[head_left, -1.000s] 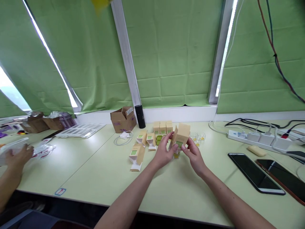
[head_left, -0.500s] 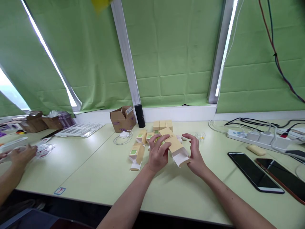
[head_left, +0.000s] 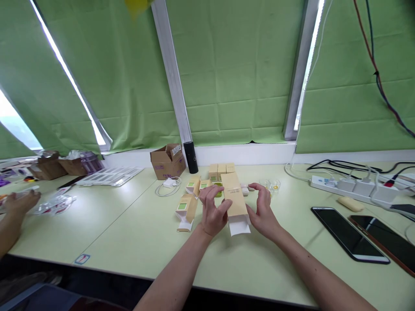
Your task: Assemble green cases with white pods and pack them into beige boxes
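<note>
A tan folding carton [head_left: 235, 196] with printed lines on its face is tilted between my hands, its near end open with a white inner flap [head_left: 239, 225] hanging out. My left hand [head_left: 214, 208] grips its left edge, thumb on the printed face. Along the right edge lies my right thumb; the index finger of my right hand [head_left: 263, 214] arches away from the carton, and its other fingers are partly hidden. Left of my hands lies a similar carton [head_left: 186, 207] with a green label and an open flap. Behind the held carton, a green item [head_left: 218, 190] shows in part.
More small cartons [head_left: 221, 169] stand at the back. Pale pieces [head_left: 244, 189] and clear round containers [head_left: 274, 185] lie beyond my right hand. Phones [head_left: 350, 233] and a power strip [head_left: 350, 188] are at right. A brown box [head_left: 167, 162] and black cylinder [head_left: 190, 157] stand behind. Another person's hand [head_left: 22, 202] works at left.
The carton has turned so that its printed face and open end point more squarely toward me. The other person's hand has moved left, off the clear plastic bags.
</note>
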Motion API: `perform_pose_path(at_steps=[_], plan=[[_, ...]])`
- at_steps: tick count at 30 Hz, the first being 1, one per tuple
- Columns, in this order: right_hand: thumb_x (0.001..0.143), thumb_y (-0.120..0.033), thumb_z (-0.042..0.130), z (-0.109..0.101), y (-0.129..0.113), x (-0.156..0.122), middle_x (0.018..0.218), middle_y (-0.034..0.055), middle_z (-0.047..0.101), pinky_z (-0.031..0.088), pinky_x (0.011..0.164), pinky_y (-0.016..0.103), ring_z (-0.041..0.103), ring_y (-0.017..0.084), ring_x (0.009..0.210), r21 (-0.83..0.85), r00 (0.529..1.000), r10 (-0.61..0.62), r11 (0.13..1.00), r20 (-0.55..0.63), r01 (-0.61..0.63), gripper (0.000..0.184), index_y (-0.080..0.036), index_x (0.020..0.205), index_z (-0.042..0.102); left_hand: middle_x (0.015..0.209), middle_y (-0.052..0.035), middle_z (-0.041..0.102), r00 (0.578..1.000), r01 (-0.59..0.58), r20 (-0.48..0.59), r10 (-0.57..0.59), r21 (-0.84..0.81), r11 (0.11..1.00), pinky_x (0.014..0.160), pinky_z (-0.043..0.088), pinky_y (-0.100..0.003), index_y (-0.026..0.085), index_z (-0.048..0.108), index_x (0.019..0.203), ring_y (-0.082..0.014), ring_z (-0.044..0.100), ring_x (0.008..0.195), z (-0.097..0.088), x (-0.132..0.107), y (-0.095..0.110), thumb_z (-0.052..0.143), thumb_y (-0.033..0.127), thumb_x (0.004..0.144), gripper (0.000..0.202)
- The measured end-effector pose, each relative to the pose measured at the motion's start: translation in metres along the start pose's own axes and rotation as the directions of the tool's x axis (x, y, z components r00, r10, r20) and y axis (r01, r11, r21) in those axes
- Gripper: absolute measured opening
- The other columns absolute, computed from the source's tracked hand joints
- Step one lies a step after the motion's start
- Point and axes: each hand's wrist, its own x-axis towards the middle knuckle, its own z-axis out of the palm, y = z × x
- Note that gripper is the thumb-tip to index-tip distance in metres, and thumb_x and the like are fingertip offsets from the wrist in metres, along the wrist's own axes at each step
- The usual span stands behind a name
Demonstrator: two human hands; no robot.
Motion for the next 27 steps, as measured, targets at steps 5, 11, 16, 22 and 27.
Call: perform_pose_path(at_steps=[5,11,16,22,27], plan=[[0.094,-0.041,0.056,0.003,0.002,-0.001,0.138,0.0121,0.043,0.037,0.109,0.058,0.039,0.034,0.130,-0.016,1.000,0.016,1.000,0.020,-0.015,0.048,-0.028,0.135,0.034,0.133,-0.0050,0.052,0.997,-0.068,0.020,0.068,0.022,0.997,0.099,0.044,-0.049,0.033,0.054,0.102,-0.0264,0.050,0.122,-0.004,0.000,0.004,0.060,0.006,0.084,0.033],[0.093,-0.037,0.058,0.002,0.004,0.000,0.139,0.0124,0.043,0.036,0.110,0.058,0.039,0.034,0.131,-0.024,1.000,-0.014,1.000,0.006,0.014,0.051,-0.029,0.136,0.033,0.135,-0.0087,0.055,0.999,0.029,0.028,-0.027,-0.094,0.995,0.106,0.042,-0.054,0.031,0.053,0.108,-0.0299,0.049,0.131,-0.002,0.002,0.004,0.065,0.013,0.085,0.031],[0.094,-0.039,0.058,0.001,0.002,0.002,0.142,0.0126,0.042,0.034,0.113,0.059,0.039,0.034,0.135,0.014,0.998,-0.046,0.999,-0.037,0.047,0.051,-0.029,0.137,0.034,0.127,-0.0145,0.064,0.967,0.255,0.109,-0.232,-0.341,0.905,0.109,0.043,-0.058,0.025,0.050,0.122,-0.0349,0.052,0.134,0.005,0.001,0.001,0.072,0.033,0.084,0.044],[0.093,-0.041,0.059,0.002,0.005,0.002,0.143,0.0136,0.042,0.034,0.116,0.061,0.039,0.035,0.137,0.056,0.999,-0.051,0.997,0.002,0.050,0.054,-0.029,0.139,0.033,0.122,-0.0142,0.067,0.705,0.694,0.314,-0.636,-0.492,0.526,0.101,0.051,-0.046,0.020,0.052,0.130,-0.0302,0.063,0.118,0.014,-0.008,-0.003,0.075,0.049,0.085,0.057],[0.094,-0.041,0.059,0.001,0.003,0.002,0.142,0.0131,0.041,0.033,0.118,0.060,0.038,0.034,0.140,0.076,0.998,-0.055,0.996,0.032,0.052,0.052,-0.029,0.139,0.034,0.124,-0.0157,0.067,0.641,0.731,0.455,-0.618,-0.607,0.310,0.100,0.050,-0.043,0.017,0.057,0.130,-0.0300,0.064,0.116,0.015,-0.001,-0.006,0.070,0.056,0.088,0.059]])
